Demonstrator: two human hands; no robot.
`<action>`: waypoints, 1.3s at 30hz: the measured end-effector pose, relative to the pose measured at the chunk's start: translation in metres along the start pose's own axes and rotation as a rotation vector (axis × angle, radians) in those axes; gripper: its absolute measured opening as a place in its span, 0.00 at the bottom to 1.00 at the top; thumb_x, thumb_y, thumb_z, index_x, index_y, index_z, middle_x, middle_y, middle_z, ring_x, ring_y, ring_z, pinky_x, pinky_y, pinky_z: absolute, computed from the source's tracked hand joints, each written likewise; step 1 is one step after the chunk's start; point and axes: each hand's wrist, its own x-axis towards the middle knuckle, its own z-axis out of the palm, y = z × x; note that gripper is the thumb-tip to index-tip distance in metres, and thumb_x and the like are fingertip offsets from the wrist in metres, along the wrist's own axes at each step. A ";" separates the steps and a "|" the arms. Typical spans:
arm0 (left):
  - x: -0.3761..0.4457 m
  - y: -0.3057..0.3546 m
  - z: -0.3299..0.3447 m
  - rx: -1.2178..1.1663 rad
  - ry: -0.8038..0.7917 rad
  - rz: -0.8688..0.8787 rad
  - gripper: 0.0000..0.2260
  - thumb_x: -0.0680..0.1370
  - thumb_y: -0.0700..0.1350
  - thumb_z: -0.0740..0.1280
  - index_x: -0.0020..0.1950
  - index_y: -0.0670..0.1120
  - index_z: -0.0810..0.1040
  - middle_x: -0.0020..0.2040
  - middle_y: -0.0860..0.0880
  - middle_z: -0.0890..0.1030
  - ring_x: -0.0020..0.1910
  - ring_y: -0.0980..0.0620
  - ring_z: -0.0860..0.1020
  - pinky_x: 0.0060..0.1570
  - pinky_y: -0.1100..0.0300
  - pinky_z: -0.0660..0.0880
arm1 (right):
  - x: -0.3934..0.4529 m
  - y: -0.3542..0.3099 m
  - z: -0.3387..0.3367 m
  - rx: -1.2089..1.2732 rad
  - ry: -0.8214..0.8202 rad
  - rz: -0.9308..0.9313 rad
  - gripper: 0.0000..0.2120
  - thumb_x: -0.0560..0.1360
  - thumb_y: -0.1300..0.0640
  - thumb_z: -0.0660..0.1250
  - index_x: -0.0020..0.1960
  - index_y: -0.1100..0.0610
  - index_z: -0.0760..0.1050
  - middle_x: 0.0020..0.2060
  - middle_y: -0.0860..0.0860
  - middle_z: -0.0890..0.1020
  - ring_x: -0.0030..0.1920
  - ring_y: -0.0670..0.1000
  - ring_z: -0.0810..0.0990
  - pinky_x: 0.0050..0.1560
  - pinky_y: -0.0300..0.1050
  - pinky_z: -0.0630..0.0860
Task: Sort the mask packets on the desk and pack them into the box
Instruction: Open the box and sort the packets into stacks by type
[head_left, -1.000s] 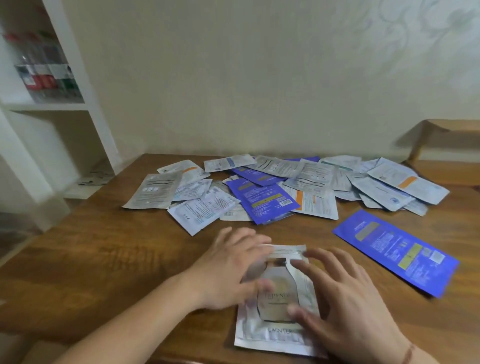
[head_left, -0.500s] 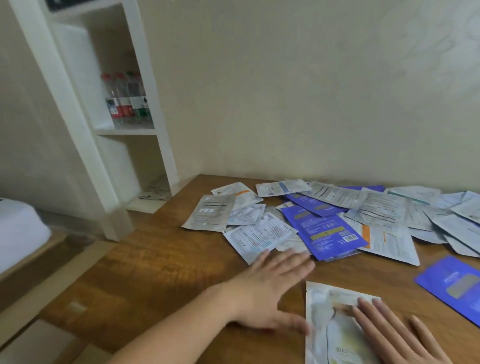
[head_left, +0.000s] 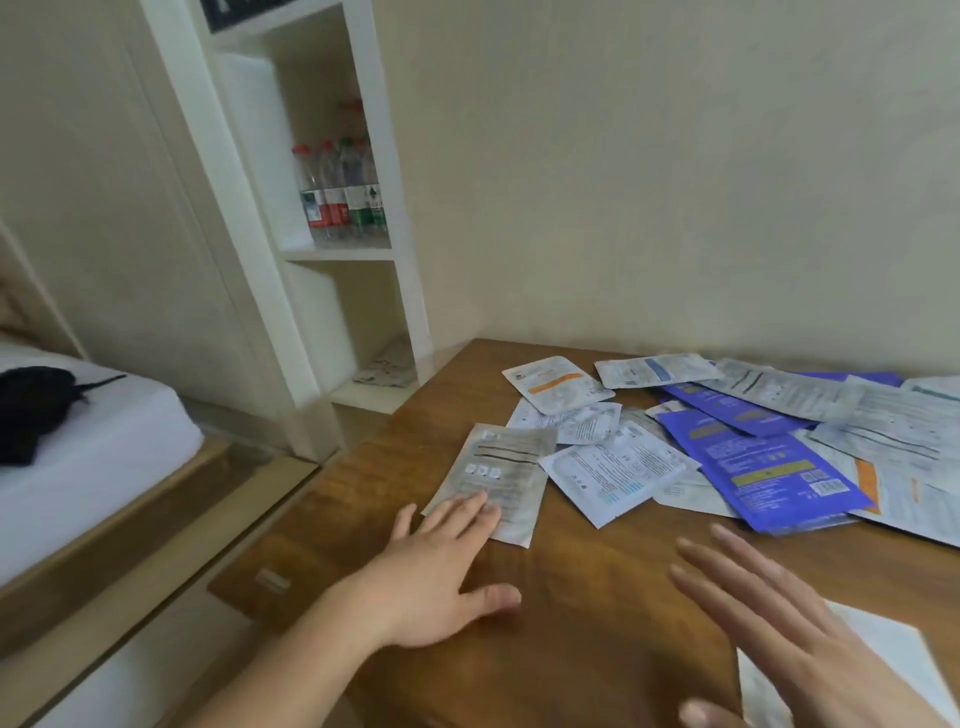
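1. Light: soft, even, warm indoor light; moderately dim; the source was not in view.
2. Shadows: a faint, diffuse shadow lay under the left hand (head_left: 431, 587) on the desk (head_left: 587, 613); none was hard-edged.
3. Glare: a dull sheen showed on the wood beyond the left hand's fingertips, and on the grey packet (head_left: 496, 480) under them.
4. Blur: the right hand (head_left: 779, 623) was smeared by motion; print on the packets (head_left: 753, 447) beyond both hands was soft and unreadable.
5. Distortion: wide-angle bending; the shelf unit (head_left: 363, 218) far beyond the left hand leaned, and the desk edge curved.
6. Colour: a yellowish cast; slight compression softness throughout.
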 end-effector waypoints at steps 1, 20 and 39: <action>-0.018 0.004 0.006 0.011 0.009 0.020 0.44 0.71 0.76 0.47 0.79 0.56 0.36 0.78 0.60 0.34 0.77 0.58 0.35 0.75 0.43 0.37 | 0.016 -0.012 -0.005 0.024 -0.050 -0.020 0.36 0.73 0.24 0.48 0.72 0.44 0.65 0.70 0.39 0.70 0.75 0.45 0.57 0.68 0.40 0.65; -0.100 -0.056 0.043 -0.242 0.201 0.160 0.52 0.60 0.80 0.51 0.77 0.62 0.34 0.76 0.68 0.34 0.76 0.65 0.35 0.77 0.53 0.38 | 0.010 -0.126 0.061 0.298 -0.425 -0.225 0.32 0.83 0.45 0.37 0.69 0.56 0.73 0.68 0.53 0.75 0.68 0.53 0.73 0.66 0.54 0.57; -0.095 0.034 0.027 -1.594 0.282 0.091 0.19 0.72 0.48 0.76 0.61 0.49 0.81 0.53 0.43 0.85 0.45 0.49 0.84 0.31 0.62 0.78 | 0.114 -0.037 -0.016 1.334 -0.405 0.578 0.12 0.82 0.58 0.60 0.47 0.63 0.79 0.38 0.56 0.83 0.34 0.50 0.81 0.34 0.48 0.79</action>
